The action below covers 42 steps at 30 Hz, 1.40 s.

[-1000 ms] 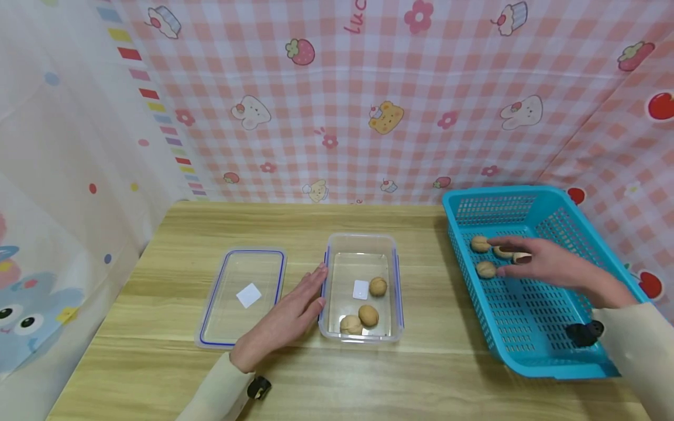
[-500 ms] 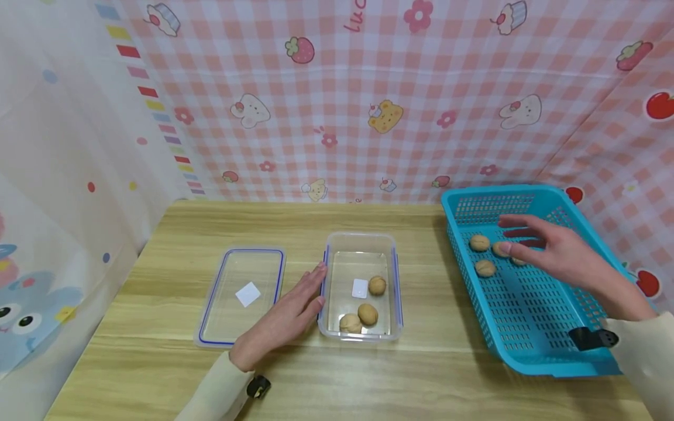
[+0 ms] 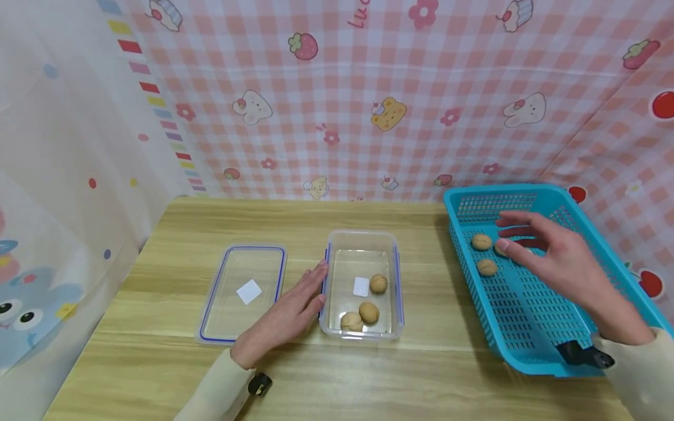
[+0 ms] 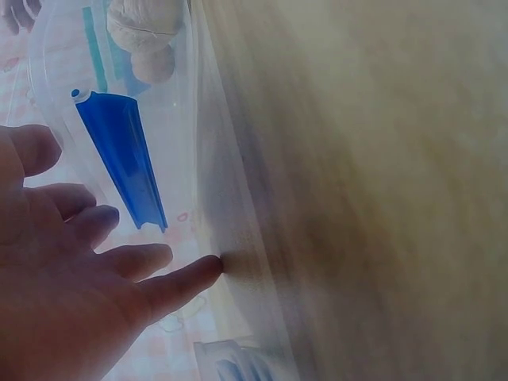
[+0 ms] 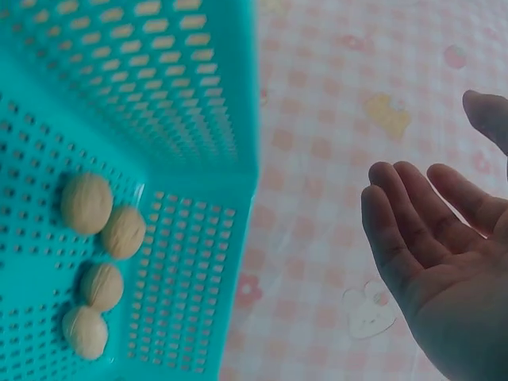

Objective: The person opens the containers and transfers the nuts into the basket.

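My left hand [image 3: 284,321] rests its straight fingers against the left side of a clear plastic food container [image 3: 398,292]. Three walnuts [image 3: 369,313] lie on that container's floor, beside a white square label. Over the turquoise basket [image 3: 476,301] on the right, my right hand [image 3: 566,269] hovers with fingers and thumb apart. In the right wrist view nothing is in its palm, and several walnuts [image 5: 86,204] sit together in a corner of the basket. A blue side latch [image 4: 123,159] of the container shows beside my left fingers in the left wrist view.
A clear lid [image 3: 226,298] with a blue seal and a white label lies left of the container. The wooden table [image 3: 432,380] meets a pink checked cloth [image 3: 342,117] at the back. The basket's raised walls surround its walnuts.
My right hand has risen away from the walnuts in the basket and its fingers now point more upward. The left hand and the walnuts in the container stay as they were.
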Available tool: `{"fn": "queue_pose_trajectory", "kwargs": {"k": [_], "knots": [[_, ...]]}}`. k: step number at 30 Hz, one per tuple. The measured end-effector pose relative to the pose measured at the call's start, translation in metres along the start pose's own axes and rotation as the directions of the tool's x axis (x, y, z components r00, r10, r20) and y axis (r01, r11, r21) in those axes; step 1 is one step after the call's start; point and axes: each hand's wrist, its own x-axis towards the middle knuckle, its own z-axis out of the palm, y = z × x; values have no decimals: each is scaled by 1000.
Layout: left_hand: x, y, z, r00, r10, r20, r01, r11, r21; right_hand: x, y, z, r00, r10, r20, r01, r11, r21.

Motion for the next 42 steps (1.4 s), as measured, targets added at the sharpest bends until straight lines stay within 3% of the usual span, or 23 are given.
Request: {"fn": "queue_pose_trajectory", "kwargs": {"k": [9,21,28,35,42], "knots": [[0,1,-1,1000,-1,3,1,1000,-7,-9,-23,12,1000,2,-29,-1,999,47],[0,1,0,1000,6,0,-6,1000,-12,-10,-51,42,991,-111,-77,121,983,142],[1,1,0,1000,7,-2,-7,1000,-9,-10,-60,61,985,-164,-59,173,965,200],[1,1,0,1000,9,-4,-9,1000,-8,-13,-66,82,989,-137,-48,145,960,241],[1,1,0,1000,8,-2,-8,1000,-11,-14,-70,103,985,-173,-20,170,938,303]]}}
